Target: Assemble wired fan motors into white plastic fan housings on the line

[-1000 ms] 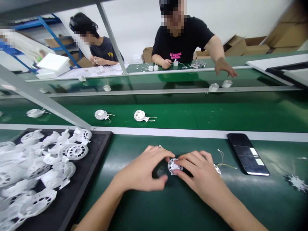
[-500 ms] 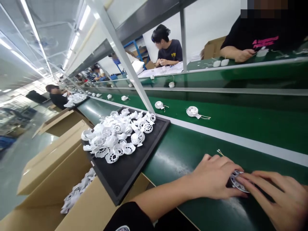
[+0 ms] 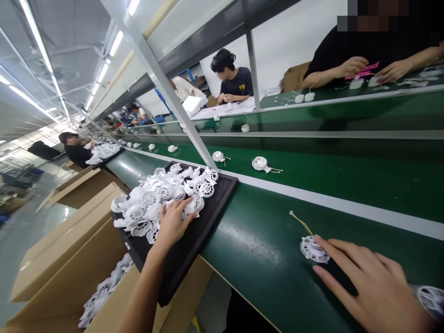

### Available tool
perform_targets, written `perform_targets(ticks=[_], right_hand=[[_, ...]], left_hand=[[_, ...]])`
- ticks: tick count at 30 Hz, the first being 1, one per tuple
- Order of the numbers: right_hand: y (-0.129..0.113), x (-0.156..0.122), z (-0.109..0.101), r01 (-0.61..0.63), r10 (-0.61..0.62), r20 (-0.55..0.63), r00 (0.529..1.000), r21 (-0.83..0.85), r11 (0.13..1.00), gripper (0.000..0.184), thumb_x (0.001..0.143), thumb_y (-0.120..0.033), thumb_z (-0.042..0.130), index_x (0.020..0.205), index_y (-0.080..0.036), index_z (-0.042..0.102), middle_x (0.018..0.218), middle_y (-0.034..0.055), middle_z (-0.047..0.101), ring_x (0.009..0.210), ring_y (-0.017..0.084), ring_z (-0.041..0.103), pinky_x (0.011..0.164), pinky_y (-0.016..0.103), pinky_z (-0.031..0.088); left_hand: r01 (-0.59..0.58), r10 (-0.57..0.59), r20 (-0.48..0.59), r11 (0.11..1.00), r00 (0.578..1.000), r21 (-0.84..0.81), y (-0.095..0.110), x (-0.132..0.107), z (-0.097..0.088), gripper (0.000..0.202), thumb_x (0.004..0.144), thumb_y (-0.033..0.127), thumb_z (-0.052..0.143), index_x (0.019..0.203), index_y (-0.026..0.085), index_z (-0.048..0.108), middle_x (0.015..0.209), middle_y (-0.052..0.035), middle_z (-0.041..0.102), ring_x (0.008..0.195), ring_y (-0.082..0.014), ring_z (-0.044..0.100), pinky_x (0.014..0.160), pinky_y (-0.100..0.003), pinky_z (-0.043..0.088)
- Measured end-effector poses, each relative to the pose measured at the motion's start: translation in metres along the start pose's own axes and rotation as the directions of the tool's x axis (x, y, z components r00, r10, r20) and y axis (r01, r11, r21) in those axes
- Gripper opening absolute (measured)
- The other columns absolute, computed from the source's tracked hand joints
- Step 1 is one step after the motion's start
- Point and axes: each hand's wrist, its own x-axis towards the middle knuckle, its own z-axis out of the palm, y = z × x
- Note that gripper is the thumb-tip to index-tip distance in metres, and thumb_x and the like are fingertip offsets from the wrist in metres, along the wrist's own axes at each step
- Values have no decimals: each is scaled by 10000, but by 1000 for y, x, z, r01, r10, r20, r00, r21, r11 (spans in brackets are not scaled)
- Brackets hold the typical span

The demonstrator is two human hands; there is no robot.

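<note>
My left hand (image 3: 175, 222) is over the black tray (image 3: 180, 263), its thumb and forefinger closed around the edge of a white round slotted cover (image 3: 196, 203) at the right side of a heap of similar covers (image 3: 145, 199). On the green bench, my right hand (image 3: 364, 273) has its fingers apart. Its forefinger touches a small white fan-like round part (image 3: 314, 249) with thin yellowish wires, and the thumb lies close to the rim. Another spoked round part (image 3: 431, 299) is by my right wrist.
Beyond a pale strip (image 3: 294, 196), white round units with wires (image 3: 261, 163) sit on a green belt (image 3: 329, 171). A slanted metal post (image 3: 180, 115) rises behind the tray. Cardboard boxes (image 3: 69, 236) stand at the left. Co-workers (image 3: 236, 81) sit across the line.
My left hand has left the round part at the right and moved to the covers in the tray. My right hand has shifted left, and its round part now lies uncovered on the bench.
</note>
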Motion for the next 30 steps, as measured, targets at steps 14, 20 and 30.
perform_targets(ticks=[14, 20, 30], right_hand=[[-15, 12, -46, -25, 34, -60, 998, 142, 990, 508, 972, -520, 630, 1390, -244, 546, 1155, 91, 728, 974, 294, 739, 776, 387, 594], [5, 29, -67, -204, 208, -14, 978, -266, 942, 526, 1042, -535, 537, 1449, -203, 517, 1217, 135, 715, 1117, 364, 645, 974, 537, 433], [0, 34, -70, -299, 355, 65, 932, -413, 860, 324, 963, -464, 653, 1133, -188, 638, 1044, 144, 744, 1065, 392, 627, 1012, 643, 339]], left_hand=[[-827, 774, -382, 306, 504, -471, 274, -60, 13, 764, 923, 150, 609, 1595, 67, 256, 1469, -181, 564, 1346, -292, 505, 1196, -463, 407], [-500, 555, -121, 606, 823, -619, 265, -51, 52, 958, 836, 373, 818, 1603, 235, 261, 1472, -170, 490, 1363, -382, 452, 1161, -609, 355], [-288, 591, 143, 572, 794, -768, 262, -57, 68, 910, 890, 180, 728, 1606, 336, 189, 1296, -47, 616, 1245, -296, 514, 1135, -525, 347]])
